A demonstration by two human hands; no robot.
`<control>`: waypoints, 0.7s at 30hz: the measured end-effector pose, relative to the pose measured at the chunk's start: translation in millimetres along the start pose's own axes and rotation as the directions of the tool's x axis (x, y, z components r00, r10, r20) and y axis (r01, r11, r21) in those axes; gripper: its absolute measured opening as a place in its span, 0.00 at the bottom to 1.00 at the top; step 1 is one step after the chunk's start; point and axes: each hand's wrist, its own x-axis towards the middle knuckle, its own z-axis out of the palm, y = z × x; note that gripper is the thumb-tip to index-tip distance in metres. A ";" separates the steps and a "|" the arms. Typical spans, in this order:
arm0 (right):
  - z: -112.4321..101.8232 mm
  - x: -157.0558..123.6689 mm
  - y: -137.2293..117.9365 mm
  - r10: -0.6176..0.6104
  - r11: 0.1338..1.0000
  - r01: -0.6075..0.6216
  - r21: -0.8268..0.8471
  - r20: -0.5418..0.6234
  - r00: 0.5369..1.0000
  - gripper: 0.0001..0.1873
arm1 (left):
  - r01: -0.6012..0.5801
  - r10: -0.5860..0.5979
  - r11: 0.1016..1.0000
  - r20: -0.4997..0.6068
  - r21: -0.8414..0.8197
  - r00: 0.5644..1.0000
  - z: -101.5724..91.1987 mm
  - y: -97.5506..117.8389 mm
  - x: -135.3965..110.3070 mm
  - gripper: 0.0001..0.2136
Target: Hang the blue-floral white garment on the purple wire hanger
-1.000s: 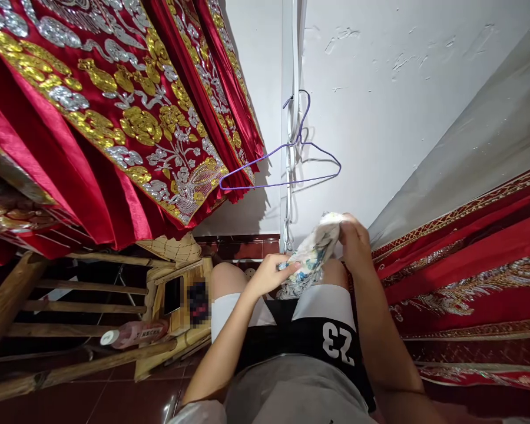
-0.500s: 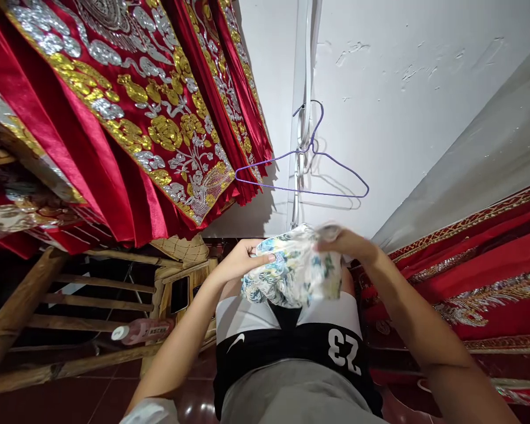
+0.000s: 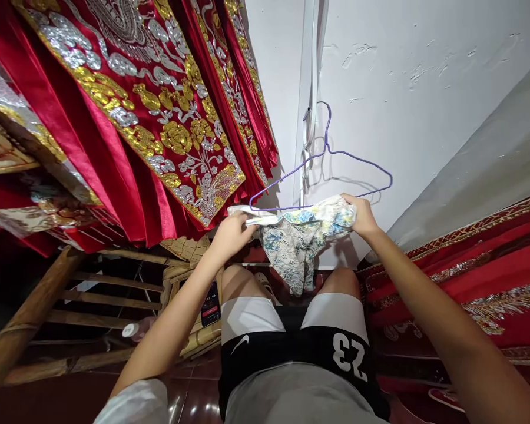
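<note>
A white, blue and yellow patterned cloth garment (image 3: 291, 253) is stretched sideways between my two hands, its lower part hanging down crumpled. My left hand (image 3: 232, 234) pinches its white edge at the left end. At the other end my right hand (image 3: 363, 215) grips the cloth. A purple clothes hanger (image 3: 357, 158) hangs just above, its hook at a white strap (image 3: 312, 76) on the wall. The hanger's bottom bar meets the garment's upper edge, and the cloth hides part of the bar at the right. My exact fingertip hold is partly hidden.
Red sequined cloths (image 3: 172, 135) hang at the left, close to the hanger. More red embroidered fabric (image 3: 490, 282) lies to the right. A bamboo chair (image 3: 110, 300) at lower left bears a phone (image 3: 211, 306), with a bottle (image 3: 136, 330) nearby. The white wall (image 3: 406, 59) is ahead.
The garment has moved up from above my lap to the hanger's bottom bar. It has gone from bunched to spread, and my hands have moved apart and upward with it.
</note>
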 end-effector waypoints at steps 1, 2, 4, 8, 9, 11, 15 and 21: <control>-6.6 -2.7 -0.7 0.007 1.000 -0.007 -0.019 -0.021 1.000 0.04 | -0.052 0.049 0.998 -0.052 -0.044 0.997 -7.1 2.9 3.8 0.13; -12.4 -4.8 -2.7 0.014 0.999 -0.016 -0.032 -0.035 0.999 0.04 | -0.106 0.099 0.991 -0.095 -0.081 0.991 -13.7 6.7 7.0 0.12; -20.5 -8.0 -9.7 0.032 0.999 -0.034 -0.041 -0.045 0.998 0.04 | -0.197 0.178 0.973 -0.148 -0.121 0.973 -24.9 16.2 12.6 0.11; -24.4 -14.2 -28.3 0.099 0.994 -0.098 -0.038 0.025 0.995 0.06 | -0.224 0.208 0.972 -0.187 -0.073 0.960 -36.4 30.4 29.7 0.10; -24.2 -16.0 -31.9 0.110 0.993 -0.109 -0.040 0.045 0.993 0.06 | -0.212 0.197 0.976 -0.191 -0.060 0.962 -37.5 31.5 36.1 0.10; -23.3 -19.7 -36.4 0.120 0.992 -0.117 -0.043 0.056 0.991 0.06 | -0.180 0.169 0.982 -0.172 -0.049 0.970 -38.5 32.5 49.9 0.11; -18.0 -26.7 -39.4 0.097 0.995 -0.096 -0.027 0.082 0.992 0.07 | -0.285 0.271 0.956 -0.154 -0.075 0.950 -37.1 44.0 68.6 0.08; -9.0 -38.0 -40.2 0.065 0.989 -0.067 0.132 0.025 0.998 0.22 | -0.380 0.229 0.884 -0.458 -0.271 0.859 -27.4 66.6 70.1 0.12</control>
